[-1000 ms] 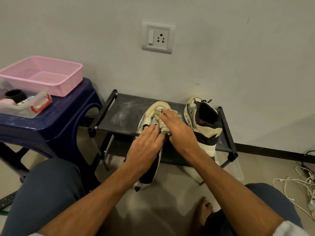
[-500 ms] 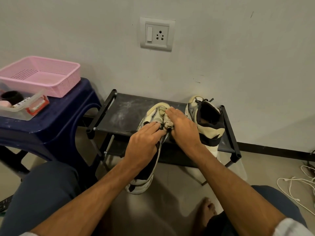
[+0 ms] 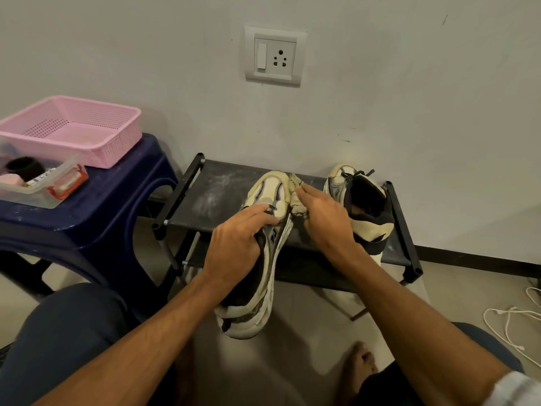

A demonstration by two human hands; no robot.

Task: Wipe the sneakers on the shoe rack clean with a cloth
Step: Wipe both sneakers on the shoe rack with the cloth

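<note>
A cream and black sneaker (image 3: 263, 259) is held tilted in front of the black shoe rack (image 3: 210, 197), toe resting toward the rack's top shelf and heel hanging off toward me. My left hand (image 3: 237, 241) grips its upper around the tongue. My right hand (image 3: 325, 221) presses a crumpled cream cloth (image 3: 297, 200) against the sneaker's right side near the toe, fingers curled on the cloth. The second sneaker (image 3: 363, 206) stands on the rack's right end, heel toward me.
A dark blue plastic stool (image 3: 96, 224) stands left of the rack, carrying a pink basket (image 3: 73, 130) and a clear box (image 3: 38, 186) of small items. White cables (image 3: 509, 326) lie on the floor at right. A wall socket (image 3: 275, 57) is above. My knees and bare foot (image 3: 358, 361) are below.
The sneaker has been pulled farther off the rack toward me and turned so its toe top shows. The cloth moved from the top of the toe to its right side.
</note>
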